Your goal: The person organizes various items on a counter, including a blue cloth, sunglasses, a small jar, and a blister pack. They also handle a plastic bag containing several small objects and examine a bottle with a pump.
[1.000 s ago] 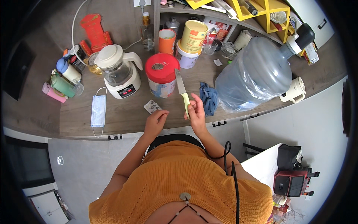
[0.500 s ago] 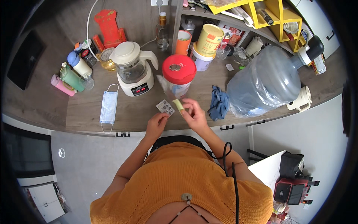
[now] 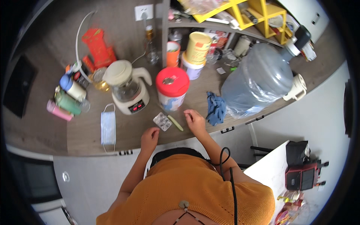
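A silver blister pack (image 3: 162,122) with several pill pockets lies on the wooden desk. Beside it on the right rests a slim pale green handle (image 3: 175,123), which looks like a folded knife; no blade shows. My left hand (image 3: 150,138) is closed with its fingers together, just off the pack's lower left corner. On the other side, my right hand (image 3: 195,122) is loosely curled, right of the green handle and apart from it. Nothing shows in either hand. Behind the pack stands a tub with a red lid (image 3: 172,83), a small round metal-looking item (image 3: 168,80) on top.
Left of the tub is a cream electric kettle (image 3: 127,88) with a lit panel, then a blue face mask (image 3: 108,127) and several bottles (image 3: 67,97). To the right lie a blue crumpled cloth (image 3: 216,108) and a large water jug (image 3: 258,80). A yellow rack (image 3: 258,17) sits above.
My right hand has let go of the green-handled thing, whose pale blade showed before; it now lies beside the pack. My left hand has drawn off the pack. The view has shifted.
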A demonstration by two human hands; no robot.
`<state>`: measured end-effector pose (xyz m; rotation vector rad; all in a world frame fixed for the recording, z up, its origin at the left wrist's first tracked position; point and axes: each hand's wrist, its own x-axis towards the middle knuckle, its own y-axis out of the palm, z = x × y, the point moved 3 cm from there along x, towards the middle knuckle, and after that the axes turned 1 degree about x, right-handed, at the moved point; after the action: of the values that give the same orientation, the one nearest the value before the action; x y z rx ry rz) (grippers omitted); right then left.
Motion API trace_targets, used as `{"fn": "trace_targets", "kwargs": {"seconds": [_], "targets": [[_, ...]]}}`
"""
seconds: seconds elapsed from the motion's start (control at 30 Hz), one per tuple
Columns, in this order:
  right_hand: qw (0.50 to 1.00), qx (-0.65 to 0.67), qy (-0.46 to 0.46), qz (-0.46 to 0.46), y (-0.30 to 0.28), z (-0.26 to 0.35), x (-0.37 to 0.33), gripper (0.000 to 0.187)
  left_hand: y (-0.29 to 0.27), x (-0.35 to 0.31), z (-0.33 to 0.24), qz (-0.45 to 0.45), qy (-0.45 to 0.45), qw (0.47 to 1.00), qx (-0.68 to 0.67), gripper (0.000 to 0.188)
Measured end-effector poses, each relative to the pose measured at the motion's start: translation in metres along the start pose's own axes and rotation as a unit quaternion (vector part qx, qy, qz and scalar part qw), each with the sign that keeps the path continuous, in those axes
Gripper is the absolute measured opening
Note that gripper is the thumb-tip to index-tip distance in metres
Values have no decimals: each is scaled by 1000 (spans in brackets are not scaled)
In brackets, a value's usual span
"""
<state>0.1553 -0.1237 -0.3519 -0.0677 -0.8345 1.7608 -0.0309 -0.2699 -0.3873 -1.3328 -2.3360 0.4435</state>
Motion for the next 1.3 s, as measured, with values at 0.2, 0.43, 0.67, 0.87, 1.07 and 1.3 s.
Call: {"fn": "trace_targets", "kwargs": {"seconds": [0.2, 0.43, 0.67, 0.87, 1.07, 1.3], "targets": [[950, -304, 31, -71, -68, -43, 30, 48, 7, 11, -13, 25, 13, 999, -20, 11], [906, -401, 127, 41, -74, -81, 30, 67, 30, 28, -29, 14, 47, 998, -33, 12], [937, -327, 121, 21, -85, -127, 41, 48, 67, 31, -45, 51, 37, 998, -21, 14], [992, 29, 125, -2, -111, -118, 58, 29, 82, 39, -79, 77, 52, 994, -60, 14], [990, 122, -5, -66, -176, -34, 90, 28, 94, 58, -117, 61, 62, 991, -101, 14], [988, 114, -83, -55, -212, 0, 109, 29, 127, 83, -166, 105, 46, 982, -150, 17]]}}
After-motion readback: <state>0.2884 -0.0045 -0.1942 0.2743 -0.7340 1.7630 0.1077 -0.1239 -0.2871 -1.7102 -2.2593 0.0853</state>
